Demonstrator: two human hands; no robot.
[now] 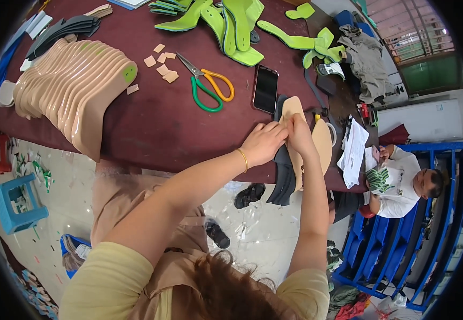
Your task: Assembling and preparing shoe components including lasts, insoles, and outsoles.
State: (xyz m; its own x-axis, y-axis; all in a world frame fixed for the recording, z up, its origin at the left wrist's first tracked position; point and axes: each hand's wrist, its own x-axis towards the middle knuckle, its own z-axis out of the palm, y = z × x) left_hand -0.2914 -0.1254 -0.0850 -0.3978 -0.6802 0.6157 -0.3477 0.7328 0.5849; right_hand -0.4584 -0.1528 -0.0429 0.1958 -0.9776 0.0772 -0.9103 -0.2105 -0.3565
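My left hand (pixel 265 141) and my right hand (pixel 299 136) meet over a beige insole (pixel 292 106) near the table's right front edge. The left fingers curl together at the insole's side. Right beside them, the right fingers pinch together on top; whatever lies between those fingertips is hidden. Dark grey insole-shaped pieces (pixel 281 184) lie under the beige one and stick out past the table edge. Another beige insole (pixel 322 145) is just right of my right hand. A black phone (pixel 265 89) lies behind my left hand.
Scissors (pixel 209 85) with green and orange handles lie near several small beige squares (pixel 162 70). A long row of glossy beige insoles (pixel 76 88) stands at left; lime-green insoles (pixel 235 32) are piled behind. White papers (pixel 353 152) and a seated person (pixel 402 184) are at right.
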